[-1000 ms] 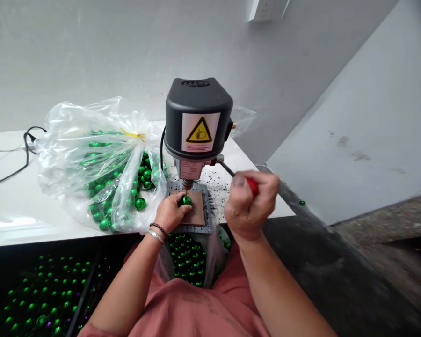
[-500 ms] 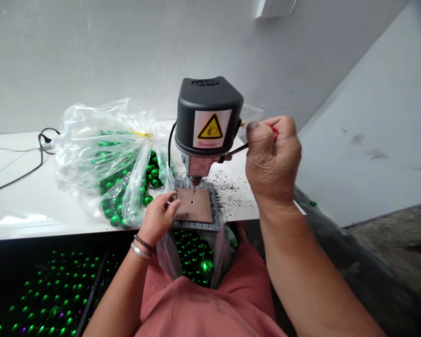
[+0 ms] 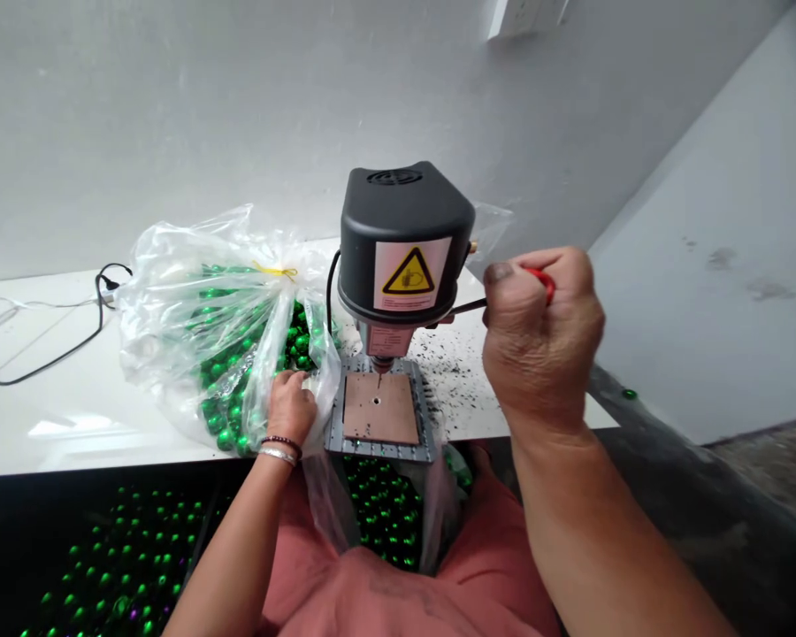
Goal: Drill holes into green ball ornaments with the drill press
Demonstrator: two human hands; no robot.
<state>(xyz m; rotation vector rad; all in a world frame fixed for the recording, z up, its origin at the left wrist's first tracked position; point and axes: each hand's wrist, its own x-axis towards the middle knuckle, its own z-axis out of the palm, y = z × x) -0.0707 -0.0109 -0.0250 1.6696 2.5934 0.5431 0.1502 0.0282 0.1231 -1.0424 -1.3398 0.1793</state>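
My right hand (image 3: 544,341) is closed around the red-tipped lever (image 3: 470,306) of a small black bench drill press (image 3: 404,239). Beneath its chuck, the thin drill bit (image 3: 380,380) points down at a brown board (image 3: 388,423) with a hole, lying on the grey slotted base (image 3: 335,433). No ball sits on that hole. My left hand (image 3: 292,411) is at the mouth of a clear plastic bag (image 3: 165,310) of shiny green balls (image 3: 229,411), left of the base. Its fingers are curled and partly hidden, so what they hold does not show.
Dark shavings (image 3: 461,363) litter the white table (image 3: 46,425) right of the drill. Below the table edge, an open bag holds more green balls (image 3: 388,513). More balls (image 3: 126,548) lie in a dark container at lower left. A black cable (image 3: 72,354) crosses the table.
My left hand has moved left from the board to the bag's mouth, covering where a loose green ball lay. A bright ball over the lower bag no longer stands out. My right hand keeps the lever.
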